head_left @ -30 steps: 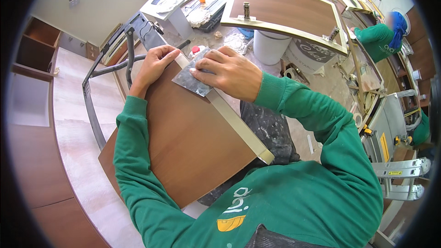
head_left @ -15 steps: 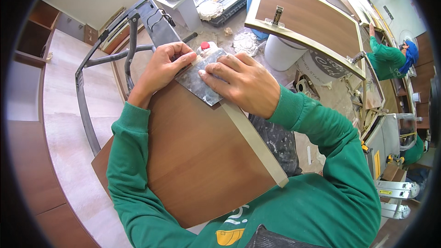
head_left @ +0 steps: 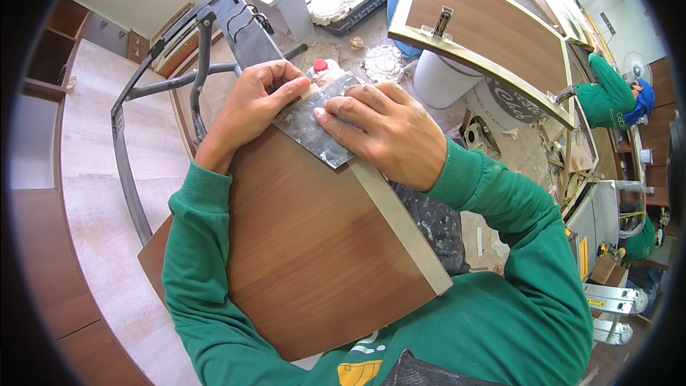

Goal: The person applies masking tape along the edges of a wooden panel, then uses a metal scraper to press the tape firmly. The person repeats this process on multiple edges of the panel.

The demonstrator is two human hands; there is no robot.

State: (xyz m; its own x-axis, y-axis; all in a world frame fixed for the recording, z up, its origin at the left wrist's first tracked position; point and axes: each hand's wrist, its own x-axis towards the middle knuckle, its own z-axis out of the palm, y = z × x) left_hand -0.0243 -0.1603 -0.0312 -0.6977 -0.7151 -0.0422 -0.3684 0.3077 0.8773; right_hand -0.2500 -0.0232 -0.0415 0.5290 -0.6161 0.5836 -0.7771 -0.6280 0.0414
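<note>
Bright, fairly even light w/ soft shadows, src unclear. Pale board [head_left: 107, 129] at pic L nr washed out; slight sheen on metal blade [head_left: 311, 125] & brown panel [head_left: 314, 243]. Ctr sharp, far R bkgd softer. Fisheye: straight edges bow twd rim, corners blk.

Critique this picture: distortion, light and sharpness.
Head view: a black fisheye rim frames the scene, and the outer edge of the pale surface at left bows; head view: the light is bright, leaving that surface nearly white; head view: the scraper in the right hand is clear enough to show smears.
</note>
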